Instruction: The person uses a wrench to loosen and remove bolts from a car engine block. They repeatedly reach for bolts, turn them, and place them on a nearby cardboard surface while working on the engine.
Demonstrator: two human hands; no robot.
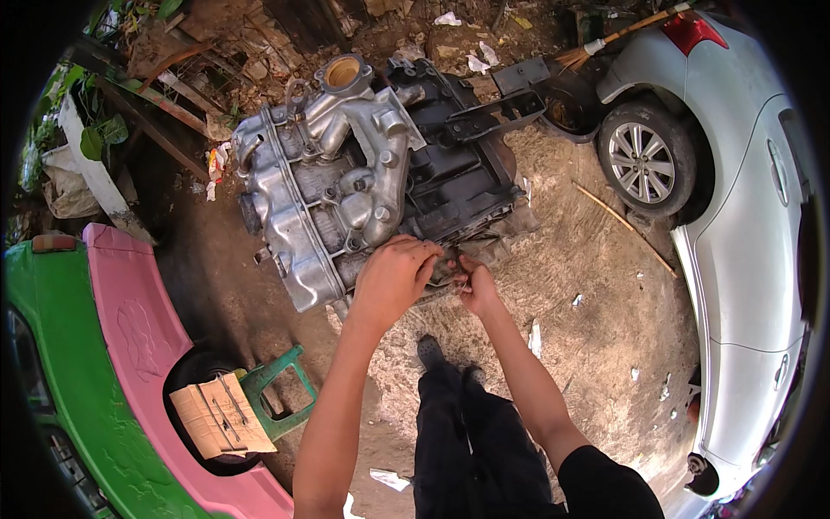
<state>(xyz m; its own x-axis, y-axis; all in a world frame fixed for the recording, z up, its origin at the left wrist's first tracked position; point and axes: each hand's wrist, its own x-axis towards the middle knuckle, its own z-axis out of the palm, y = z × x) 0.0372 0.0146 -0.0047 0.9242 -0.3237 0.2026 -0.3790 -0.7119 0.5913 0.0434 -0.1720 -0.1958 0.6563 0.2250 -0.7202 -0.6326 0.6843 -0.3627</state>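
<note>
A large engine [311, 208] stands in front of me, with a ribbed silver cover on its left side. A pale metal intake manifold [380, 164] runs along its top and ends in a round opening. Black parts [458, 190] make up the right side. At the engine's near end, my left hand [395, 275] is closed, palm down, with bent fingers against the metal. My right hand [475, 284] is closed beside it, fingertips pinched at a small dark part [445, 270] between the two hands. What each set of fingers grips is too small to make out.
A green stool [281, 394] holds cardboard [203, 424] with several long tools, beside a pink and green vehicle [143, 320]. A silver car [743, 259] stands at right. A thin stick [627, 227] and paper scraps lie on the ground; a broom [596, 48] is behind.
</note>
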